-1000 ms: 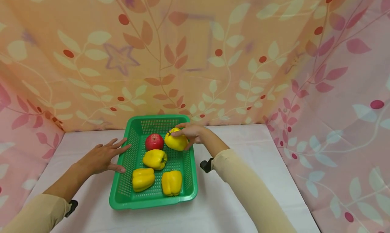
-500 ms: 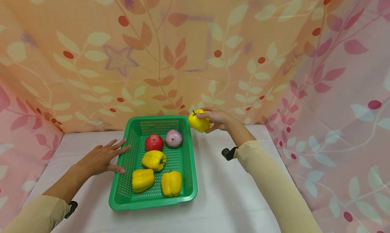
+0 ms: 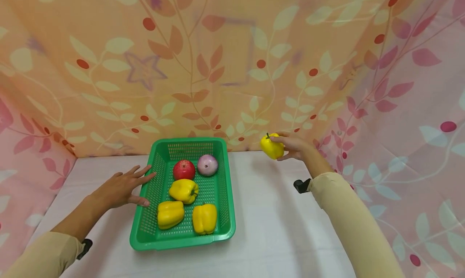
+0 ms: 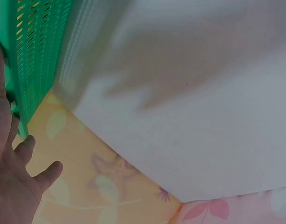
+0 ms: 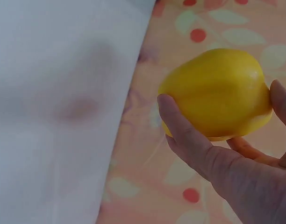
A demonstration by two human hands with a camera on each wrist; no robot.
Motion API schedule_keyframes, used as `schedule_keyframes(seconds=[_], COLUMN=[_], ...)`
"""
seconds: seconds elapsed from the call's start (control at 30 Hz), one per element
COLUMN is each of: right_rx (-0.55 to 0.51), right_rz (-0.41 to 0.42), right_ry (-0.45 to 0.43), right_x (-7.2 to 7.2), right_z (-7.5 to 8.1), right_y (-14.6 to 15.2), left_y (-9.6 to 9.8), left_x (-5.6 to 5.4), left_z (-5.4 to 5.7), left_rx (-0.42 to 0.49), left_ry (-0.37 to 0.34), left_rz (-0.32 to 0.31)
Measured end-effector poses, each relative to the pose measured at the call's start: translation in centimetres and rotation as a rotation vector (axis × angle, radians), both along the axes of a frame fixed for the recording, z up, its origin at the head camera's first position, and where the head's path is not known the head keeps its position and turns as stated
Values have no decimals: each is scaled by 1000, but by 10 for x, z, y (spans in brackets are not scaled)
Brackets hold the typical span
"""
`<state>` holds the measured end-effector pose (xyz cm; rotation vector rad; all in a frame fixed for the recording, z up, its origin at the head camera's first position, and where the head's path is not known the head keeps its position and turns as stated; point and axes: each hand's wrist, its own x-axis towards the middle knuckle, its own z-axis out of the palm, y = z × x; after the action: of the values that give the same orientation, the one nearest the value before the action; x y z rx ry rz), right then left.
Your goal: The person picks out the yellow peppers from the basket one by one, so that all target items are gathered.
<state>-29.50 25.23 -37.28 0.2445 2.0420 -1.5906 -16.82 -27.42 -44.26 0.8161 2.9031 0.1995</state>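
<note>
My right hand (image 3: pixel 295 146) grips a yellow bell pepper (image 3: pixel 271 147) by its sides, held above the table to the right of the basket. In the right wrist view, thumb and fingers wrap the same pepper (image 5: pixel 218 95). My left hand (image 3: pixel 121 188), fingers spread, rests at the left rim of the green basket (image 3: pixel 226 177). Inside the basket lie a red pomegranate-like fruit (image 3: pixel 184 170), a pale purple round vegetable (image 3: pixel 207 165), and three yellow bell peppers: one in the middle (image 3: pixel 183 190), one front left (image 3: pixel 170 214), one front right (image 3: pixel 204 218).
A white-covered table (image 3: pixel 261 213) carries the basket. Floral cloth (image 3: pixel 232 68) hangs behind it and along both sides, close to the table's back edge and the raised pepper.
My right hand has lifted a yellow pepper from the basket's back right corner and carried it right. The purple vegetable there has come into view. The left hand has stayed put.
</note>
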Motion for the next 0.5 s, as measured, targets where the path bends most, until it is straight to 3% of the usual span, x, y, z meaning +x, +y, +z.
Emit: schedule_keyframes(seconds=[0.5], right_rx=[99], right_rz=[-113], right_ry=[-31], right_x=[8], right_z=[-43], right_y=[52], left_y=[-1], left_x=[-1], left_z=[-1], left_rx=[6], left_ry=[-15], left_rz=[5])
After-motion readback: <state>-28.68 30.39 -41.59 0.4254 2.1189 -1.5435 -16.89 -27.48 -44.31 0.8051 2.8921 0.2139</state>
